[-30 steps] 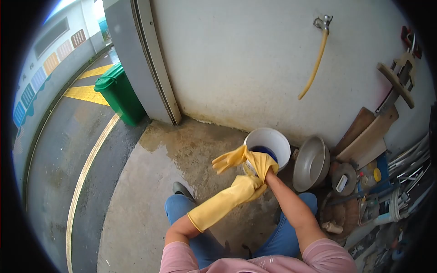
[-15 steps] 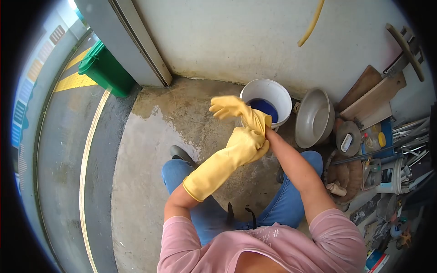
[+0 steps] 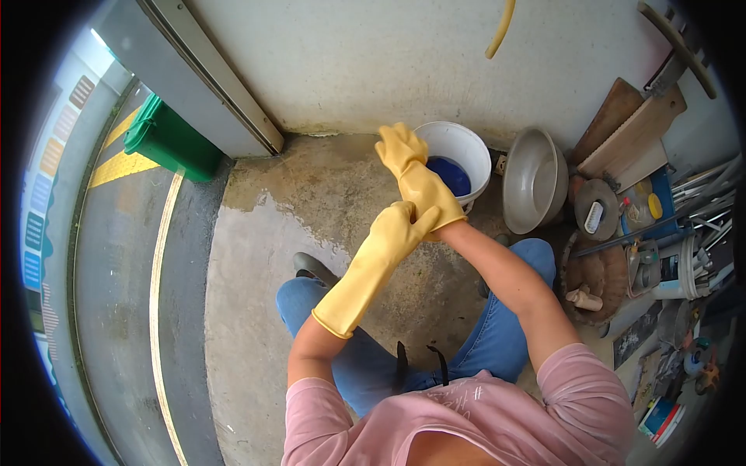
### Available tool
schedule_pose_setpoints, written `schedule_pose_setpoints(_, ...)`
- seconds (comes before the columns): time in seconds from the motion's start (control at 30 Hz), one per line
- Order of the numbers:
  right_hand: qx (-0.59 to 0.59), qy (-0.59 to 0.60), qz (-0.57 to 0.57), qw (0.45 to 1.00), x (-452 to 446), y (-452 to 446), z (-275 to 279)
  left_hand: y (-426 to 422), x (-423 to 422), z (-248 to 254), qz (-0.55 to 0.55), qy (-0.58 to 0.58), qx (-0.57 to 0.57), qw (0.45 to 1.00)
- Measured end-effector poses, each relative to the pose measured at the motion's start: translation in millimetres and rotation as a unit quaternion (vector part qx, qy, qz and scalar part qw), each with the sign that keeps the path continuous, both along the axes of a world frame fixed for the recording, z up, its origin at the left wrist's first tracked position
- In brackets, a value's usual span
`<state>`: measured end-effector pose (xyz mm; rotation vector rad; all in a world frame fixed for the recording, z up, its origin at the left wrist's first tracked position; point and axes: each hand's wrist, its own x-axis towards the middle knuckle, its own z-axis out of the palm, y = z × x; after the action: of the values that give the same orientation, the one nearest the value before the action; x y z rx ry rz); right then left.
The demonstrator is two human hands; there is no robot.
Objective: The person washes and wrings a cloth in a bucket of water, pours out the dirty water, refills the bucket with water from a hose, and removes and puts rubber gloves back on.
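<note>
A yellow rubber glove covers my left hand (image 3: 400,225) and reaches well up the forearm. Its fingers are closed on the cuff of the second yellow rubber glove (image 3: 432,203), at my right wrist. My right hand (image 3: 412,159) is inside that second glove, raised, with the fingers apart and somewhat bent; it holds nothing. Just behind my right hand stands a white bucket (image 3: 475,155) with dark blue liquid (image 3: 452,175) in it, partly hidden by the glove.
A grey metal basin (image 3: 535,182) leans by the wall to the right. Beyond it are wooden boards (image 3: 633,140), a brown bowl (image 3: 594,272) and a container of metal rods (image 3: 678,268). A green bin (image 3: 175,144) stands at left; a yellow hose (image 3: 501,31) hangs above.
The second glove sits further onto my right hand, its fingers now filled out and pointing up. Both hands have moved slightly up. The view has shifted a little.
</note>
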<state>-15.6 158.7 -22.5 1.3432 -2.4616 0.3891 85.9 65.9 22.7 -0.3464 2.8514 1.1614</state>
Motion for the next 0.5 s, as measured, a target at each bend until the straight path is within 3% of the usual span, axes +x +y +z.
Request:
schedule_pose_setpoints(0.07, -0.158, -0.253, 0.1, 0.949, 9, -1, 35, 0, 1, 1, 0.005, -0.01, 0.062, 0.998)
schedule_pose_setpoints(0.13, -0.194, -0.355, 0.154, 0.901, 10, 1, 40, 0, 2, 4, -0.002, -0.016, 0.095, 0.995)
schedule_pose_setpoints(0.23, -0.147, -0.353, 0.21, 0.9, 12, 6, 38, 2, 7, 13, -0.026, -0.023, 0.11, 0.993)
schedule_pose_setpoints(0.27, -0.181, -0.381, 0.249, 0.872, 17, 6, 41, 5, 8, 18, -0.03, -0.026, 0.12, 0.992)
schedule_pose_setpoints(0.4, -0.153, -0.238, 0.324, 0.903, 17, 2, 49, 13, 13, 21, -0.087, 0.0, 0.114, 0.99)
schedule_pose_setpoints(0.5, -0.135, -0.21, 0.313, 0.916, 18, 5, 45, 26, 18, -4, -0.139, 0.103, 0.042, 0.984)
